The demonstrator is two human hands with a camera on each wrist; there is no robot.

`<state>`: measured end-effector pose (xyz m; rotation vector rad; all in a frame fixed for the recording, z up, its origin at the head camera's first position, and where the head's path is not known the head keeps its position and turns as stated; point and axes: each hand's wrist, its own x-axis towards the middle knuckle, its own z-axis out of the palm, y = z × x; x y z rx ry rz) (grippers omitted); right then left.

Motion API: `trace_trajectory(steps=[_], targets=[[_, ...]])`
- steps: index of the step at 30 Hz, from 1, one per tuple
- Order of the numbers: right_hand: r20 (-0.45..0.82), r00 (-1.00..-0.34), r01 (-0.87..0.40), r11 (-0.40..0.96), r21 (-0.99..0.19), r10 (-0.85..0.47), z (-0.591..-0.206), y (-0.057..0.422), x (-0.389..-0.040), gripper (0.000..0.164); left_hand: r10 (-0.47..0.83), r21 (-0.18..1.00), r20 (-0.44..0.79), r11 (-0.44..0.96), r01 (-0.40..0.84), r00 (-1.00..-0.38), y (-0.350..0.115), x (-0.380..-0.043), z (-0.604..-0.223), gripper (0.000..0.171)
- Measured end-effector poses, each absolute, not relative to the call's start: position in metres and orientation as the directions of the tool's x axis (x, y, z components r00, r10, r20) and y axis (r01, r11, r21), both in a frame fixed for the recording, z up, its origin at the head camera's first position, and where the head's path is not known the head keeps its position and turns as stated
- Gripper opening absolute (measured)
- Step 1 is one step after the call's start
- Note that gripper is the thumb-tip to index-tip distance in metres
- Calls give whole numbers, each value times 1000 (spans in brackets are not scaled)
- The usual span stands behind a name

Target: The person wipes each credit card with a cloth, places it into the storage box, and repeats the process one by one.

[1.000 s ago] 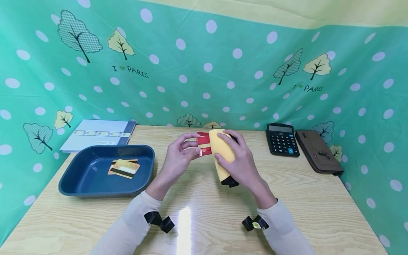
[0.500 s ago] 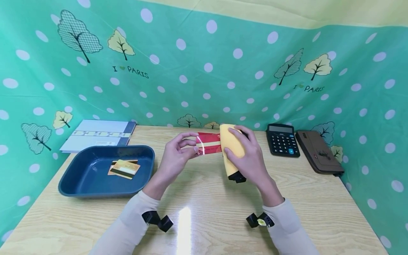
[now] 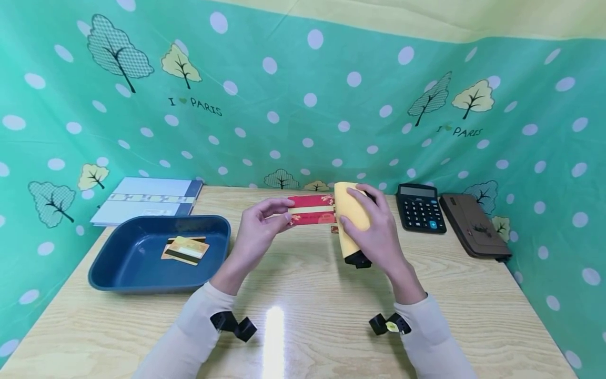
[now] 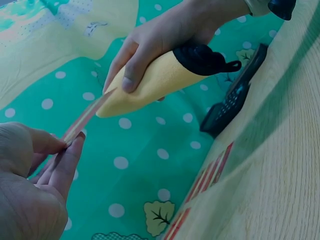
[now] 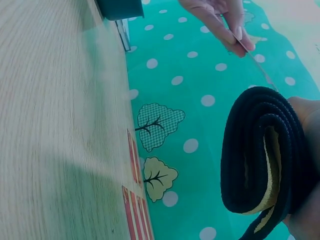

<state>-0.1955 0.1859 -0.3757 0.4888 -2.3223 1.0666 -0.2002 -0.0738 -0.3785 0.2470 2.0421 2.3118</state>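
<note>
My left hand [image 3: 258, 231] pinches the left end of a red card [image 3: 311, 209] with a pale stripe, thumb against fingers, above the table. My right hand [image 3: 376, 226] grips a folded yellow cloth [image 3: 351, 218] with a black edge. The card's right end meets the cloth's left side; the head view hides whether it reaches inside or behind. In the right wrist view the cloth's rolled layers and black border [image 5: 250, 150] show. More red striped cards [image 4: 205, 175] lie on the table in the left wrist view, mostly hidden behind the held card and cloth in the head view.
A blue basin [image 3: 128, 263] on the left holds several gold cards [image 3: 188, 249]. Behind it lies a pale blue notebook [image 3: 147, 199]. At the back right are a black calculator [image 3: 419, 208] and a brown wallet [image 3: 475, 226]. A patterned curtain [image 3: 303, 116] hangs behind the table.
My right hand has moved the yellow cloth rightward along the red card, and far more of the card now shows. The left hand has shifted only slightly left.
</note>
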Motion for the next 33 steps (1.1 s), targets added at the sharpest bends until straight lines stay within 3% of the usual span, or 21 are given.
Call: trace_trajectory(steps=[23,33], targets=[[594,-799,-509,629,-588,-92,-376,190,-196,59,131,989,87,-128,70,-988,-76,-201,-376,34],[591,-801,-511,625,-590,-97,-375,189,-195,59,113,973,148,-195,124,-983,-75,-201,-378,30]])
